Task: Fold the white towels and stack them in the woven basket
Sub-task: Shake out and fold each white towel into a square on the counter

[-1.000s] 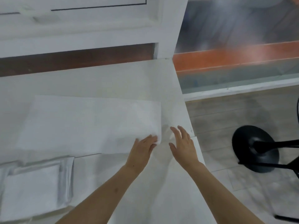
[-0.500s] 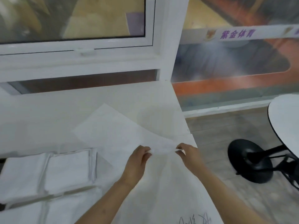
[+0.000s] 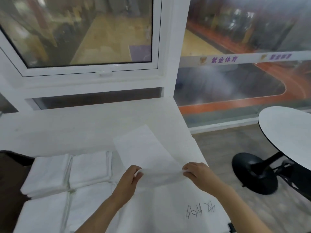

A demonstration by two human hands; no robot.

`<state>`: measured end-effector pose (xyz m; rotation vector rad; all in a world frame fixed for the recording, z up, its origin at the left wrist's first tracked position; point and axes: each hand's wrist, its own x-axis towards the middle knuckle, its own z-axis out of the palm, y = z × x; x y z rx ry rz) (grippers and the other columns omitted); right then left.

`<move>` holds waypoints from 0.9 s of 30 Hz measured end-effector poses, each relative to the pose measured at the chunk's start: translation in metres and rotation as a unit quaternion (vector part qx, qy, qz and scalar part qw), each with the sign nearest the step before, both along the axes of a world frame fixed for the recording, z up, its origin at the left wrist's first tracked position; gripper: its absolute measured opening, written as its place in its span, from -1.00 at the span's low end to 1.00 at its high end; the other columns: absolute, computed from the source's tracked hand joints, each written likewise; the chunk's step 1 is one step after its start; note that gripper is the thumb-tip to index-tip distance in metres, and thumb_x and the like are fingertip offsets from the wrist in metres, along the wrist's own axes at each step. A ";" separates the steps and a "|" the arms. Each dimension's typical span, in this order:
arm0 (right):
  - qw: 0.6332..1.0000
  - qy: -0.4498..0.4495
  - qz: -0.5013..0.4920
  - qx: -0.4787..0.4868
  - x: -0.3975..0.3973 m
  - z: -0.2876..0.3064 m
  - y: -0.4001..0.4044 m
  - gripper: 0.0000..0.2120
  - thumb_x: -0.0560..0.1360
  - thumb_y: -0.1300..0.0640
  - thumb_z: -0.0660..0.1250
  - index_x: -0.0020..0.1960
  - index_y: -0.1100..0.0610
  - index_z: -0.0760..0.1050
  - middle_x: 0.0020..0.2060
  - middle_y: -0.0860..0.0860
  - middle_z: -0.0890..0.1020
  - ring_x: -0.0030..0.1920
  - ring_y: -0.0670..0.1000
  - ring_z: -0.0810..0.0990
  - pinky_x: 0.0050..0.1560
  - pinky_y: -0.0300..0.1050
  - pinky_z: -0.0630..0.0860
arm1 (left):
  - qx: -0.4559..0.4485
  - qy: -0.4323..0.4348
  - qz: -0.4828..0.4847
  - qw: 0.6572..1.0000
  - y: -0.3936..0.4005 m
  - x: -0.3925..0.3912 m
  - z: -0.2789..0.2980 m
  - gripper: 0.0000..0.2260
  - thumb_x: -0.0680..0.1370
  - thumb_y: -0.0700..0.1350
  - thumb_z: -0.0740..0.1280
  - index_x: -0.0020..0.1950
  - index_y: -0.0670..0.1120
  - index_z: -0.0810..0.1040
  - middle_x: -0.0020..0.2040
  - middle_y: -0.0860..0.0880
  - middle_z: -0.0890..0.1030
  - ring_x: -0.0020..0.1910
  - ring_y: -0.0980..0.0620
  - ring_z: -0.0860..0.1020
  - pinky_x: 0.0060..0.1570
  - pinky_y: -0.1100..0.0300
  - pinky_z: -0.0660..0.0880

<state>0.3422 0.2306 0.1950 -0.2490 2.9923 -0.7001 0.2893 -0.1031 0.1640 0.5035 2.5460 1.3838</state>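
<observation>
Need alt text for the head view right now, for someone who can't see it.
Both hands, left and right, pinch the near edge of a thin white towel lifted above a white table. Folded towels lie stacked at left; no basket is in view.

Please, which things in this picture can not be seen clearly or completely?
- Woven basket: not identifiable in the head view; only a dark shape cut by the left edge.
- Folded towels: their count is hidden, since white layers merge.
- Thin white sheet pinched by left hand and right hand: towel or paper unclear.
- Scene beyond the window: blurred.
</observation>
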 end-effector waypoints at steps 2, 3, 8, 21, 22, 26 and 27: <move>0.998 -0.052 -0.018 -0.008 0.018 0.003 -0.007 -0.95 0.62 -0.03 0.34 -0.01 -0.12 0.57 -0.15 -0.24 0.64 -0.16 -0.14 0.58 -0.14 -0.20 0.50 | 0.002 -0.034 0.013 0.999 -0.009 0.018 0.003 -0.86 0.69 -0.10 0.26 -0.02 0.07 0.56 -0.08 0.16 0.60 -0.09 0.12 0.57 -0.08 0.34 0.43; 0.996 -0.078 -0.035 -0.020 0.025 0.005 -0.011 -0.93 0.59 -0.06 0.36 -0.08 -0.17 0.54 -0.20 -0.24 0.62 -0.19 -0.15 0.58 -0.18 -0.23 0.50 | 0.000 -0.051 0.021 0.998 -0.013 0.026 0.004 -0.86 0.69 -0.10 0.27 -0.03 0.07 0.58 -0.10 0.19 0.62 -0.11 0.15 0.58 -0.11 0.35 0.43; 0.980 -0.138 -0.078 -0.119 0.035 0.012 -0.024 -0.84 0.45 -0.13 0.47 -0.17 -0.07 0.58 -0.33 0.01 0.56 -0.40 -0.12 0.40 -0.36 -0.22 0.32 | 0.036 -0.132 0.067 0.988 -0.031 0.053 0.005 -0.85 0.68 -0.12 0.29 0.01 0.01 0.66 -0.21 0.14 0.66 -0.30 0.19 0.56 -0.36 0.22 0.52; 0.982 -0.141 -0.088 -0.093 -0.078 0.017 -0.035 -0.87 0.56 -0.09 0.40 -0.15 -0.10 0.59 -0.23 -0.15 0.65 -0.22 -0.11 0.59 -0.16 -0.11 0.51 | 0.074 -0.117 0.200 0.970 -0.033 -0.024 0.008 -0.91 0.60 -0.11 0.42 -0.10 0.01 0.66 -0.21 0.10 0.67 -0.28 0.15 0.59 -0.15 0.14 0.54; 0.982 -0.134 -0.090 -0.096 -0.093 0.017 -0.035 -0.87 0.56 -0.08 0.41 -0.14 -0.09 0.59 -0.23 -0.15 0.65 -0.22 -0.10 0.59 -0.16 -0.11 0.51 | 0.072 -0.110 0.212 0.968 -0.032 -0.036 0.007 -0.91 0.60 -0.11 0.42 -0.10 0.02 0.66 -0.21 0.11 0.67 -0.27 0.13 0.60 -0.14 0.13 0.55; 0.989 -0.083 -0.062 -0.103 -0.156 0.010 -0.038 -0.88 0.65 0.01 0.33 -0.03 -0.03 0.61 -0.14 -0.17 0.67 -0.09 -0.12 0.62 -0.01 -0.06 0.59 | 0.046 -0.078 0.232 0.969 -0.030 -0.082 0.003 -0.91 0.63 -0.06 0.37 -0.05 0.04 0.64 -0.24 0.07 0.67 -0.28 0.05 0.60 -0.16 0.11 0.55; 0.989 -0.077 -0.064 -0.109 -0.172 0.006 -0.039 -0.87 0.66 0.03 0.31 -0.01 -0.01 0.61 -0.13 -0.15 0.67 -0.08 -0.12 0.62 0.00 -0.07 0.58 | 0.037 -0.072 0.233 0.969 -0.028 -0.093 0.001 -0.91 0.64 -0.05 0.36 -0.03 0.04 0.64 -0.25 0.06 0.66 -0.28 0.05 0.60 -0.16 0.11 0.54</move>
